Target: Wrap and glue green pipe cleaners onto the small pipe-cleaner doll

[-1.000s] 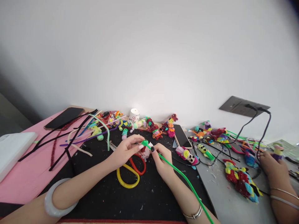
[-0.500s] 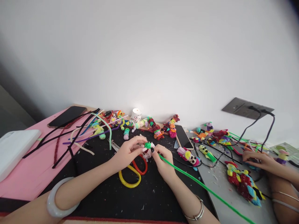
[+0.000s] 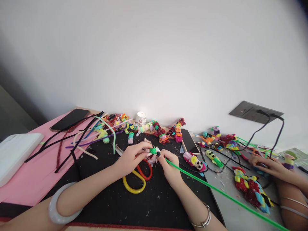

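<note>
My left hand (image 3: 131, 158) and my right hand (image 3: 170, 166) meet over the black mat (image 3: 108, 192), both pinched on a small pink-and-white pipe-cleaner figure (image 3: 151, 156). A green pipe cleaner (image 3: 216, 192) is coiled on top of the figure, and its long free end trails off to the lower right. Scissors (image 3: 134, 179) with one red and one yellow handle lie on the mat just under my hands.
Loose pipe cleaners (image 3: 79, 138) cross the pink cloth (image 3: 31, 179), beside a phone (image 3: 70, 119) and a white box (image 3: 14, 154). Finished figures (image 3: 166, 133) line the wall near a lit candle (image 3: 140, 118). Another phone (image 3: 188, 141) lies mid-table. At right are another person's hand (image 3: 267, 165), cables (image 3: 255, 134) and more figures (image 3: 251, 189).
The free end of the green pipe cleaner has swung from beside my right forearm out toward the lower right. The other person's hand has shifted left and flattened over the cables.
</note>
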`<state>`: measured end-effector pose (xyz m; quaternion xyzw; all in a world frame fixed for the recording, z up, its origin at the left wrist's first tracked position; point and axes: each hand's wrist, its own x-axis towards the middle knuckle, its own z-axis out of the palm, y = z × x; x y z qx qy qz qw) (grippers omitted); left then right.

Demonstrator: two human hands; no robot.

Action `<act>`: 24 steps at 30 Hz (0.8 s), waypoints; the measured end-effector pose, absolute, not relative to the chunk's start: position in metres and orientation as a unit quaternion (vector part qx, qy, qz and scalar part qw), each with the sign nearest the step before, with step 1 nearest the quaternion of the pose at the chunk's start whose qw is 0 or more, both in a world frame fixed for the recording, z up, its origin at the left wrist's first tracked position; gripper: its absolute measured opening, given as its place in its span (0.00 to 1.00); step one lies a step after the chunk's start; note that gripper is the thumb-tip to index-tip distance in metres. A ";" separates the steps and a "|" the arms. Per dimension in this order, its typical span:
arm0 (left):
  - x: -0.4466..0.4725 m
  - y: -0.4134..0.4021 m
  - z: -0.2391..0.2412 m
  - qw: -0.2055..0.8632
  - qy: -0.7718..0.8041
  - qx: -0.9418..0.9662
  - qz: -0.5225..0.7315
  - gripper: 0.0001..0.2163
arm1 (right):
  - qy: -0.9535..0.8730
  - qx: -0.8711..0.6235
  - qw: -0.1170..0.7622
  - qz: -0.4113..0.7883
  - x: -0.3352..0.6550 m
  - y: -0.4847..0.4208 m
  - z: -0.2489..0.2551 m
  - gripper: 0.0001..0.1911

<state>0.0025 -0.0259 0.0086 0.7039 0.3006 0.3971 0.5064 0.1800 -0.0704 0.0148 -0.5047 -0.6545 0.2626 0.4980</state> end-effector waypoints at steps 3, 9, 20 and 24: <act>0.005 -0.028 0.009 0.560 0.290 0.668 0.394 0.10 | -0.676 -0.505 0.488 0.224 0.181 -0.071 0.014 0.15; 0.008 -0.031 0.010 0.631 0.281 0.608 0.391 0.09 | -0.712 -0.500 0.470 0.148 0.181 -0.071 0.010 0.14; 0.009 -0.032 0.009 0.669 0.277 0.565 0.396 0.10 | -0.704 -0.518 0.463 0.147 0.181 -0.072 0.011 0.16; 0.009 -0.031 0.009 0.664 0.280 0.567 0.399 0.08 | -0.717 -0.505 0.463 0.133 0.181 -0.072 0.009 0.15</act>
